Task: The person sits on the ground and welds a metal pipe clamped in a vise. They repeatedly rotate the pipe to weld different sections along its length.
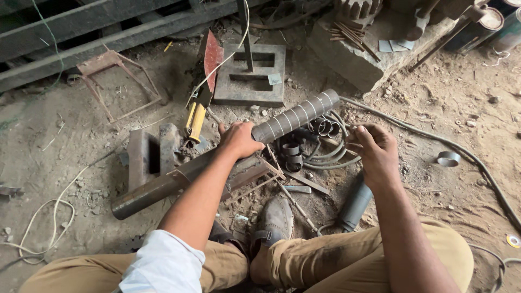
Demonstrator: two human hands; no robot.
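Your left hand clamps the marked pipe, uncut along its length; cut rings lie beyond your right hand's curled fingers.

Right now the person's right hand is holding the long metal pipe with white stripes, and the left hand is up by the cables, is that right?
Not quite: the hands are swapped. The head view shows the left hand gripping the long metal pipe marked with white stripes, while the right hand is up by the cables.
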